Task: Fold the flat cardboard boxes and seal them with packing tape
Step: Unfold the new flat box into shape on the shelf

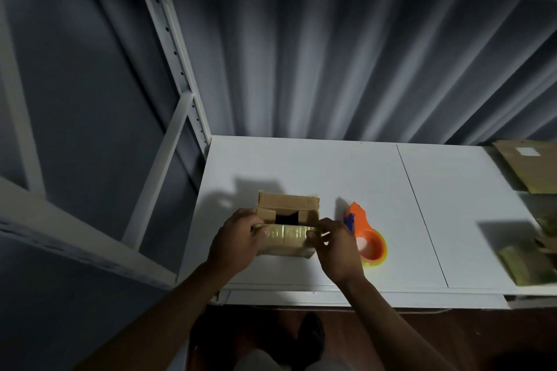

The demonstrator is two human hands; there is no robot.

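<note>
head view: a small cardboard box (287, 224) stands on the white counter (331, 166), near its front edge and left of centre. its top is partly open, with a dark gap between the far flap and the near flap. a glossy strip of packing tape (286, 232) runs across the near flap. the left hand (235, 238) grips the box's left end, thumb curled onto the tape. the right hand (334, 245) pinches the box's right end at the tape, fingers curled. just right of the box, partly behind the right hand, an orange tape dispenser (366, 233) with a blue part lies on the counter. at the far right, well apart, lie flat cardboard pieces (530, 164) and blurred taped ones (527, 262). a white metal rack (177, 63) rises at the left, before a corrugated wall (346, 63).
</note>
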